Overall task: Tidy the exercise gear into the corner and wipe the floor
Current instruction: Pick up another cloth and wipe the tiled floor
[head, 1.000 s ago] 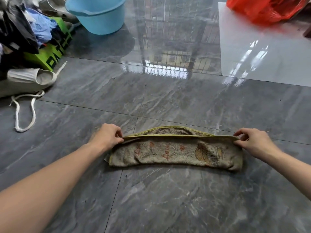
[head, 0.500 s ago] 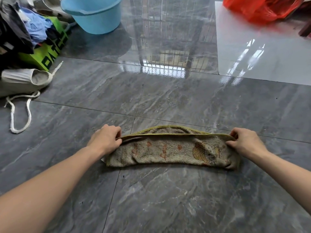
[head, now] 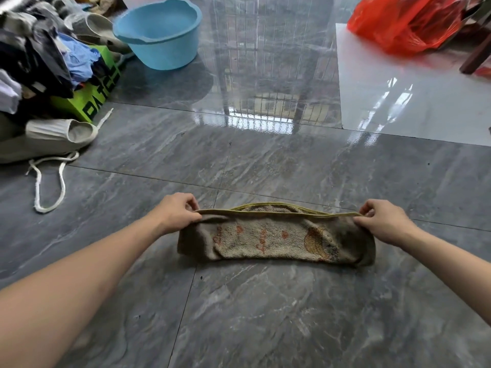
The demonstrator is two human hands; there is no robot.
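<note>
A worn beige towel [head: 276, 239] with orange print and a green hem lies folded lengthwise on the glossy grey tile floor [head: 265, 314]. My left hand [head: 176, 212] pinches its upper left corner. My right hand [head: 382, 220] pinches its upper right corner. The hem between both hands is stretched and raised a little above the floor, while the towel's lower edge rests on the tiles.
At the far left lies a heap of clothes [head: 39, 54] on a green box [head: 95, 96], with a pale drawstring bag [head: 53, 136] and its cord [head: 50, 181]. A light blue basin [head: 159, 33] stands behind. A red plastic bag [head: 409, 22] sits far right on a white tile.
Both hands have lifted the towel's upper hem slightly off the floor and pulled it taut. The view has tipped up, showing more of the basin and bag.
</note>
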